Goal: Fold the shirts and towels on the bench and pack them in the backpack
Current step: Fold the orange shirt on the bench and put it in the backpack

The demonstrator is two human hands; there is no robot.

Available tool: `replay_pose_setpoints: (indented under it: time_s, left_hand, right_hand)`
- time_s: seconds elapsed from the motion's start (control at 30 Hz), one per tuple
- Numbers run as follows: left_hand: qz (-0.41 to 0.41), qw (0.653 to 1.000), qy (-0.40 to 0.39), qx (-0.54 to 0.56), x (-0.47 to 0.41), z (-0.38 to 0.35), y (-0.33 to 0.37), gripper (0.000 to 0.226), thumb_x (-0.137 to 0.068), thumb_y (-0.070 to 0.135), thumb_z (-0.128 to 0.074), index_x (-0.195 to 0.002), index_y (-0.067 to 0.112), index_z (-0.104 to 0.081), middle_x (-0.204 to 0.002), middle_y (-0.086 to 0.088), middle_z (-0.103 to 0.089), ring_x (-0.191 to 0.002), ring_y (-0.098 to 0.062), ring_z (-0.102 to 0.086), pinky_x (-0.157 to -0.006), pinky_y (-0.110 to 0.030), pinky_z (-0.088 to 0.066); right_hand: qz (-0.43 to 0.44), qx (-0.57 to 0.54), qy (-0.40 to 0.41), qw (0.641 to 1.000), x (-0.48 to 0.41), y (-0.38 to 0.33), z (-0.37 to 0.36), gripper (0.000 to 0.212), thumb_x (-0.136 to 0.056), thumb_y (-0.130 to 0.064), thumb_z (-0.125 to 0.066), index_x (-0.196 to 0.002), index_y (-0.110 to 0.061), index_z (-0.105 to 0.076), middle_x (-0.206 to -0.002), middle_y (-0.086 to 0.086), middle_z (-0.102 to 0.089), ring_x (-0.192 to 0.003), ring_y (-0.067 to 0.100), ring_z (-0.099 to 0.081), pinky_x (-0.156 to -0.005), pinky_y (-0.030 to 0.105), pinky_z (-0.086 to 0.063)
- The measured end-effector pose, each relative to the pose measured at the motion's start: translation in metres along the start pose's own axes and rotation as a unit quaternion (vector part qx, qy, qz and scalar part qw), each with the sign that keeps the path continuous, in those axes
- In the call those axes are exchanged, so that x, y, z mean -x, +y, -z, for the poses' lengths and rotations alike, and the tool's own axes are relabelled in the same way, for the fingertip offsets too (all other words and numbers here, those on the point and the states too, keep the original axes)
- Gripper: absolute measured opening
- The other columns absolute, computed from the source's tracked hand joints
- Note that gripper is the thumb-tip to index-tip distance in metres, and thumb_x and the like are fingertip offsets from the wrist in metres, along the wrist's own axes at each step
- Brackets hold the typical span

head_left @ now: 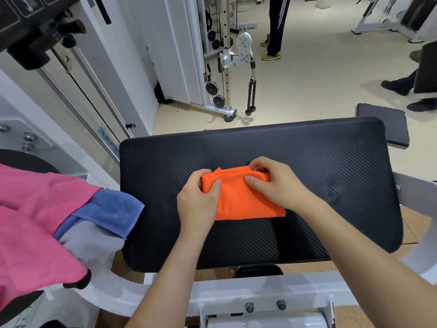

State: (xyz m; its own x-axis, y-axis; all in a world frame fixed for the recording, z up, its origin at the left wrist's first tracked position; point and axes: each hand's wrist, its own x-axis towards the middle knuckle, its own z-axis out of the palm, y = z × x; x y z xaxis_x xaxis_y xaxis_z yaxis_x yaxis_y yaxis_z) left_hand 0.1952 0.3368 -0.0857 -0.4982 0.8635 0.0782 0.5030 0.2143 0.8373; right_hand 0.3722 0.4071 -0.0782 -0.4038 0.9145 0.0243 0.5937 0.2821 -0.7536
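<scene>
Left of the bench [307, 162]: a pink garment [35, 221] lies draped over machine parts. A blue towel [111, 209] and a grey cloth [89, 242] lie partly under it. The corner of the blue towel reaches the left edge of the bench.

On the bench, near its middle: an orange towel [243, 202] lies folded into a compact rectangle, flat on the black ribbed pad.

Left hand [198, 200]: positioned at the left far corner of the orange towel. Its fingers are curled over the edge and its thumb lies on top, so it grips the cloth.

Right hand [276, 183]: positioned at the right far corner of the orange towel. Its fingers are curled round the folded edge and its thumb presses on the upper layer, so it pinches the fold.

Beyond the far edge of the bench: a cable machine with a black rope handle [250, 93] stands on the floor. Beyond the right far corner of the bench: a small black pad [383, 124].
</scene>
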Motion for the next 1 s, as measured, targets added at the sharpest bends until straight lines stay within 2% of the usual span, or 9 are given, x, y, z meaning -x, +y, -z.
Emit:
replay_pose_setpoints:
  time_s: [0.07, 0.13, 0.3, 0.5, 0.6, 0.7, 0.8, 0.9, 1.0]
  left_hand:
    - [0.02, 0.999, -0.025, 0.039, -0.004, -0.004, -0.003, 0.009, -0.088, 0.033, -0.066, -0.098, 0.033, -0.065, -0.09, 0.014, -0.065, -0.089, -0.007, -0.062, -0.082, -0.033, -0.052]
    - [0.031, 0.995, -0.068, 0.059, -0.009, -0.003, -0.005, 0.005, -0.092, 0.032, -0.062, -0.094, 0.032, -0.066, -0.093, 0.012, -0.066, -0.091, -0.008, -0.062, -0.084, -0.037, -0.053]
    - [-0.015, 0.987, -0.159, -0.015, -0.022, 0.002, 0.0, 0.017, -0.099, 0.029, -0.049, -0.1, 0.029, -0.066, -0.096, 0.016, -0.064, -0.095, -0.005, -0.059, -0.081, -0.025, -0.043]
    - [-0.146, 0.975, -0.076, -0.151, -0.02, -0.01, -0.004, 0.03, -0.101, 0.029, -0.046, -0.126, 0.022, -0.059, -0.107, 0.002, -0.052, -0.098, -0.011, -0.049, -0.081, -0.025, -0.04]
    - [-0.181, 0.96, -0.037, -0.208, -0.017, -0.014, -0.006, 0.039, -0.098, 0.036, -0.049, -0.133, 0.019, -0.056, -0.115, -0.002, -0.049, -0.105, -0.017, -0.044, -0.079, -0.029, -0.04]
    - [-0.191, 0.95, -0.093, -0.227, -0.019, -0.011, -0.007, 0.05, -0.091, 0.052, -0.05, -0.132, 0.024, -0.056, -0.115, 0.001, -0.05, -0.107, -0.017, -0.044, -0.081, -0.032, -0.043]
    - [-0.173, 0.944, -0.156, -0.234, -0.021, -0.012, -0.002, 0.045, -0.088, 0.05, -0.06, -0.127, 0.026, -0.057, -0.11, 0.003, -0.053, -0.107, -0.016, -0.047, -0.089, -0.03, -0.041]
    - [-0.197, 0.93, -0.17, -0.26, -0.016, -0.013, 0.003, 0.038, -0.091, 0.043, -0.059, -0.123, 0.021, -0.058, -0.109, 0.002, -0.047, -0.105, -0.016, -0.043, -0.089, -0.028, -0.039]
    - [-0.249, 0.903, -0.194, -0.292, -0.009, -0.012, 0.011, 0.032, -0.092, 0.032, -0.06, -0.119, 0.015, -0.056, -0.113, -0.002, -0.047, -0.103, -0.019, -0.046, -0.087, -0.031, -0.043]
  right_hand:
    - [-0.008, -0.042, -0.034, 0.998, 0.003, 0.0, 0.006, 0.044, -0.082, -0.029, -0.074, -0.122, -0.032, -0.056, -0.1, -0.01, -0.058, -0.096, 0.004, -0.055, -0.082, 0.02, -0.044]
    - [0.0, -0.05, -0.04, 0.998, 0.007, 0.003, 0.011, 0.054, -0.079, -0.023, -0.077, -0.128, -0.032, -0.055, -0.099, -0.006, -0.056, -0.097, 0.007, -0.054, -0.087, 0.023, -0.043]
    - [-0.007, 0.063, 0.119, 0.991, 0.007, 0.015, 0.01, 0.011, -0.086, -0.022, -0.069, -0.096, -0.025, -0.071, -0.102, -0.006, -0.06, -0.101, 0.014, -0.052, -0.084, 0.025, -0.036]
    - [-0.008, 0.107, 0.144, 0.984, 0.005, 0.023, -0.001, 0.025, -0.092, -0.031, -0.062, -0.117, -0.027, -0.065, -0.109, -0.006, -0.056, -0.105, 0.014, -0.048, -0.085, 0.028, -0.038]
    - [0.002, 0.104, 0.167, 0.98, 0.004, 0.026, -0.004, 0.021, -0.091, -0.03, -0.063, -0.112, -0.025, -0.068, -0.104, -0.006, -0.055, -0.099, 0.013, -0.047, -0.081, 0.029, -0.04]
    - [0.008, 0.087, 0.181, 0.98, 0.007, 0.029, -0.008, 0.015, -0.09, -0.028, -0.064, -0.103, -0.023, -0.069, -0.101, -0.006, -0.055, -0.097, 0.012, -0.047, -0.078, 0.032, -0.044]
    - [0.001, 0.074, 0.166, 0.983, 0.007, 0.027, -0.006, 0.013, -0.087, -0.023, -0.063, -0.099, -0.022, -0.067, -0.102, -0.005, -0.055, -0.098, 0.015, -0.048, -0.079, 0.04, -0.049]
    - [-0.01, 0.109, 0.099, 0.989, 0.012, 0.017, 0.002, 0.03, -0.084, -0.028, -0.056, -0.113, -0.022, -0.06, -0.117, -0.003, -0.049, -0.111, 0.019, -0.045, -0.089, 0.044, -0.045]
    - [0.066, 0.244, 0.036, 0.967, 0.024, -0.005, 0.003, 0.069, -0.078, -0.055, -0.044, -0.139, -0.024, -0.041, -0.143, -0.006, -0.036, -0.135, 0.015, -0.032, -0.102, 0.049, -0.031]
